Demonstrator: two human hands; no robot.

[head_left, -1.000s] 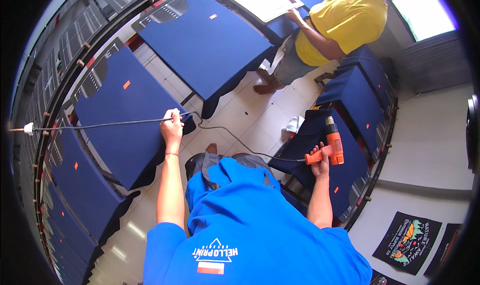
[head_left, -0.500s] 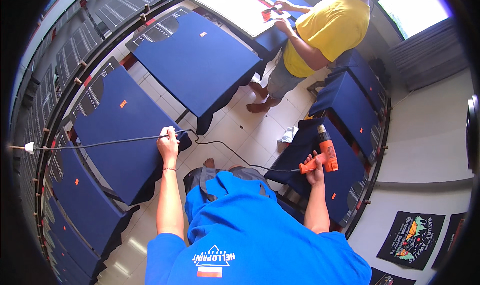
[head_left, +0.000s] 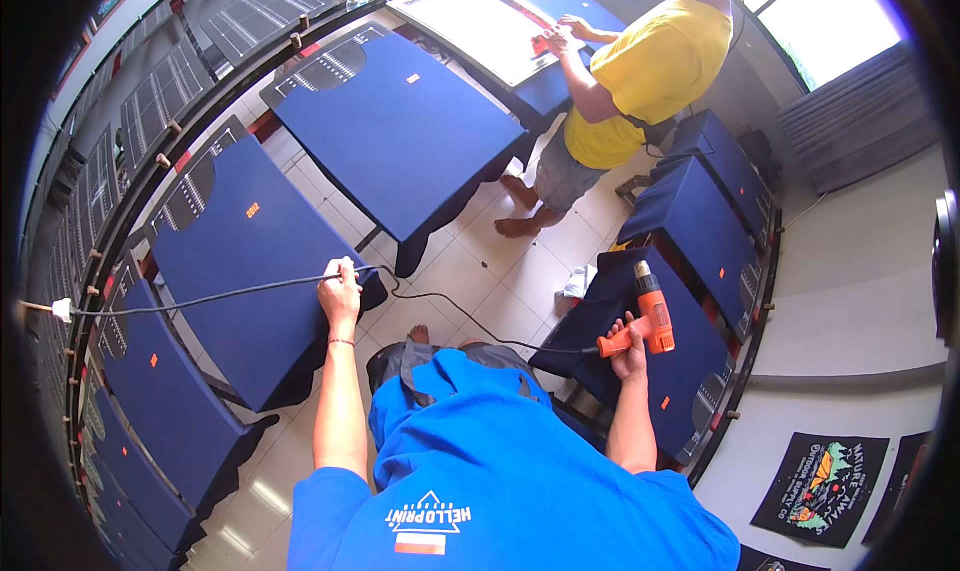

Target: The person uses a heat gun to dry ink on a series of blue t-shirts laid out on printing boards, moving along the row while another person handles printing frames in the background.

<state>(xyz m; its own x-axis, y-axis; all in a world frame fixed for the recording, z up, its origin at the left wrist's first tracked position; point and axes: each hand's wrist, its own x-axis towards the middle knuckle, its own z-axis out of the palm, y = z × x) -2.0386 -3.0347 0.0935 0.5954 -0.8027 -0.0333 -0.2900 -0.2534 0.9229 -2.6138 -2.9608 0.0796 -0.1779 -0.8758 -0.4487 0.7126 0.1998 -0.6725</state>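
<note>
My right hand [head_left: 628,351] is closed round the handle of an orange heat gun [head_left: 653,316], whose metal nozzle points up and away from me. From the rear of its handle a black power cord [head_left: 480,319] loops across to my left hand [head_left: 341,293], which grips it in closed fingers. Beyond that hand the cord stretches left to a white plug connector [head_left: 62,311] at the rail. Below the heat gun lies a dark blue shirt [head_left: 640,391] on a board. Another blue shirt [head_left: 250,261] with a small orange print lies under and left of my left hand.
Several blue shirts [head_left: 400,131] on boards line both sides of the tiled aisle [head_left: 480,261]. Ahead, a co-worker in a yellow shirt [head_left: 665,76] leans over a framed printing screen [head_left: 465,21]. A white bundle [head_left: 575,286] lies by the right-hand boards. Dark posters hang on the right wall.
The co-worker's hands have drawn closer together at the screen, and their body has shifted slightly. My hands keep nearly the same hold and place; the whole view has tilted a little.
</note>
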